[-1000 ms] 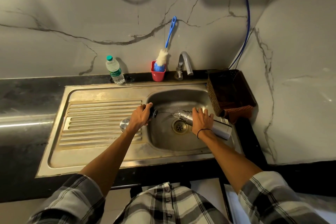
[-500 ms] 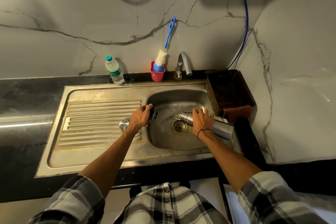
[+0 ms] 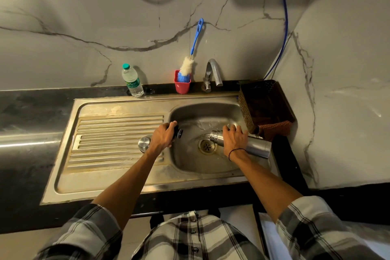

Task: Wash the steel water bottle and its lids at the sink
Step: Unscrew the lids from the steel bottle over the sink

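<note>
Your right hand grips the steel bottle lying tipped over the sink basin, water running from its mouth toward the drain, while your left hand holds a dark lid beside a round steel cap on the ribbed drainboard.

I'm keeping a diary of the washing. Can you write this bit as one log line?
step: emptying bottle | right hand: holds bottle tipped over sink | left hand: holds black lid | steel lid: on drainboard
</note>
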